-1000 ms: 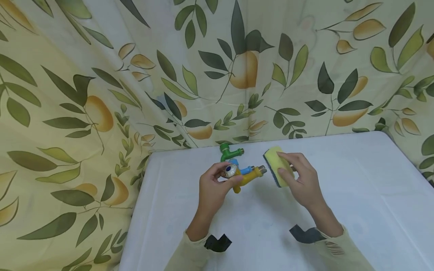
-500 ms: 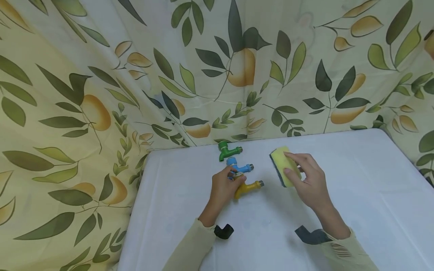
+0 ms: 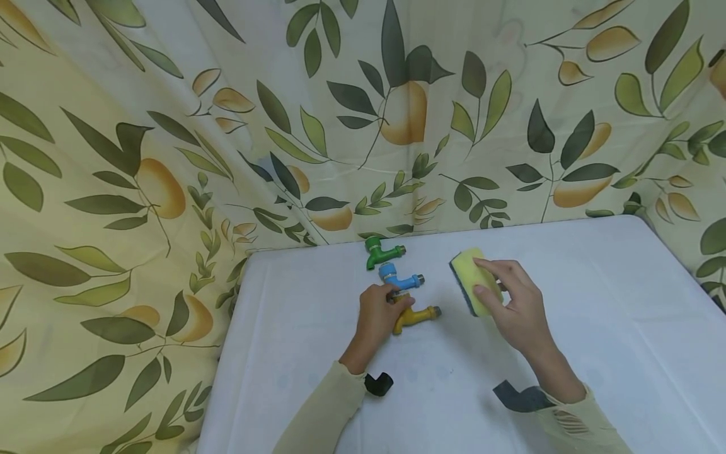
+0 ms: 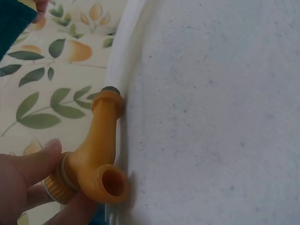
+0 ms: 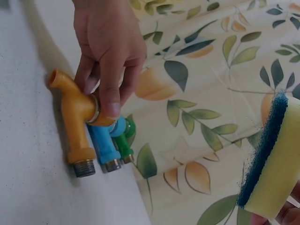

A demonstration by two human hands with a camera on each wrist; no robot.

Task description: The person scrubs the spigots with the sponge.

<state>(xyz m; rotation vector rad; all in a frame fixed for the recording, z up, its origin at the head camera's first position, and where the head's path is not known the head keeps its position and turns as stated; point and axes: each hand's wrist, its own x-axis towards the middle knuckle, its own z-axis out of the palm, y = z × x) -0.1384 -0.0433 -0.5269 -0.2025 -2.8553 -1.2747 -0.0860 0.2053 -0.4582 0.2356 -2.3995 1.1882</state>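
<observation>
Dim, soft light

Diffuse light falls evenly across the counter (image 3: 590, 284), with a pale sheen on the curtain (image 3: 170, 38). A soft-edged shadow spreads near the sponge (image 3: 471, 277). Both wrist views look darker and less crisp; the left shows a narrow shadow beside the yellow tap (image 4: 101, 133).

1. A curtained-off tabletop work area; the kind of room is unclear.
2. Creased cream curtain printed with green leaves and orange fruit (image 3: 363, 195), hanging from nine through twelve to three o'clock.
3. White round-cornered table (image 3: 448, 391) at six o'clock.
</observation>
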